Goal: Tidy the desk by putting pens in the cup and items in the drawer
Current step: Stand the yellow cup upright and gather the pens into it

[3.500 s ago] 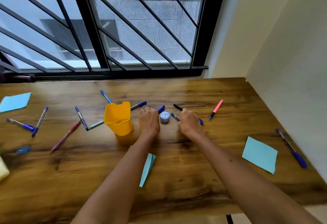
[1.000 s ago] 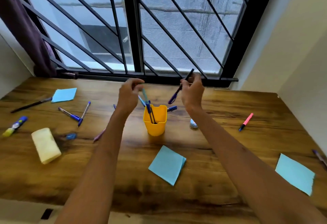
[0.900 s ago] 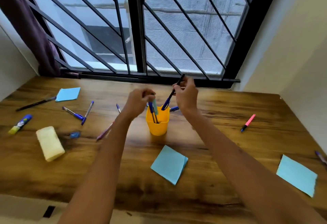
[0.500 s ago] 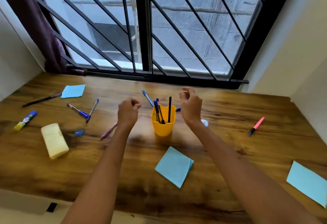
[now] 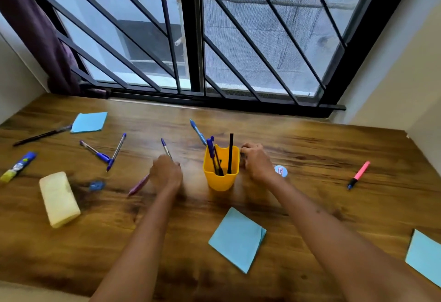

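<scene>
A cup (image 5: 221, 170) stands near the middle of the desk (image 5: 310, 196) with pens (image 5: 229, 153) upright in it, the left hand (image 5: 165, 173) just to its left and the right hand (image 5: 256, 163) just to its right. A folded paper (image 5: 236, 238) lies in front of the cup, a small round lid (image 5: 281, 171) behind the right wrist, and a marker (image 5: 359, 174) well off to the right. To the left lie a sponge (image 5: 59, 199), a glue stick (image 5: 18, 167) at the edge, two crossed pens (image 5: 105, 153), and another paper (image 5: 88, 122) near the window (image 5: 191, 39).

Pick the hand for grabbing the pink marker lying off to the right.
Right. The right hand sits just right of the yellow cup, on the same side as the pink marker. The left hand is left of the cup, reaching toward pens there.
</scene>
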`<state>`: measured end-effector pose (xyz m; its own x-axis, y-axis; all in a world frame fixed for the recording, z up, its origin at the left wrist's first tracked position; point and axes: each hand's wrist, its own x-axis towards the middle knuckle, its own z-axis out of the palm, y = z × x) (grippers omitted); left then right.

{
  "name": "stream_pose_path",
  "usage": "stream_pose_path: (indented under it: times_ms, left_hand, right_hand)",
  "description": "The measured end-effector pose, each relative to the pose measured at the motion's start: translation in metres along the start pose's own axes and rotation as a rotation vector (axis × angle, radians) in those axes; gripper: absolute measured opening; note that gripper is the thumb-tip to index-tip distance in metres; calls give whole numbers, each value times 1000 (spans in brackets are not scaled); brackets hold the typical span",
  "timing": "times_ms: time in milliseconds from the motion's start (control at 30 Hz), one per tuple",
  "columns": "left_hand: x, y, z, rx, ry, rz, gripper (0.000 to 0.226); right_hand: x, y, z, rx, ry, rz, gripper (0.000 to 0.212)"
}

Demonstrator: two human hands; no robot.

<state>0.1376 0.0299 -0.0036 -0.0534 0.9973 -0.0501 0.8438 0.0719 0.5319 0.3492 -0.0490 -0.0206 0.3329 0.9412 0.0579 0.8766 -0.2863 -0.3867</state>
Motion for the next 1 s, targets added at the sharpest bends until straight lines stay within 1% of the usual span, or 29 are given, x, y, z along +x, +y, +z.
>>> stream_pose_path:
  times_ms: [133, 200, 267, 367, 467, 500, 533, 633, 700, 767, 800, 867, 1000]
  left_hand:
    - [-1, 8, 1, 25, 5, -15, 18]
    - [-1, 11, 0, 20, -18, -17, 18]
    - [2, 12, 0, -7, -57, -17, 20]
    - [6, 12, -1, -115, -109, -7, 25]
    - [6, 19, -8, -326, -167, 22, 21]
    - [4, 22, -12, -427, -187, 51, 17]
    - [1, 27, -17, -524, -207, 86, 13]
    - [-6, 37, -30, -707, -246, 238, 4]
    - [-11, 44, -39, -771, -248, 316, 5]
    - [-14, 49, -46, -789, -245, 358, 9]
    - [-16, 51, -49, -772, -253, 386, 11]
    - [-24, 52, -52, -687, -287, 446, 12]
    - [-40, 46, -50, -554, -344, 440, 10]
  right_hand:
    - [7, 0, 0, -108, 52, 5, 25]
    - [9, 0, 1, -146, 60, -7, 29]
    - [9, 0, 2, -219, 31, -30, 33]
    - [7, -1, 2, -314, -2, -22, 28]
    - [4, 1, 3, -366, 13, 23, 23]
    - [3, 1, 3, -302, 40, 60, 22]
    - [3, 1, 2, -165, 87, 123, 21]
    - [6, -8, -14, 452, 268, 344, 17]
    - [5, -19, -35, 878, 355, 371, 26]
    - [0, -32, -59, 1230, 376, 300, 38]
    - [-2, -37, -68, 1315, 375, 263, 42]
    - [-8, -46, -83, 1332, 346, 200, 42]
    - [-19, -65, -88, 1121, 232, 106, 27]
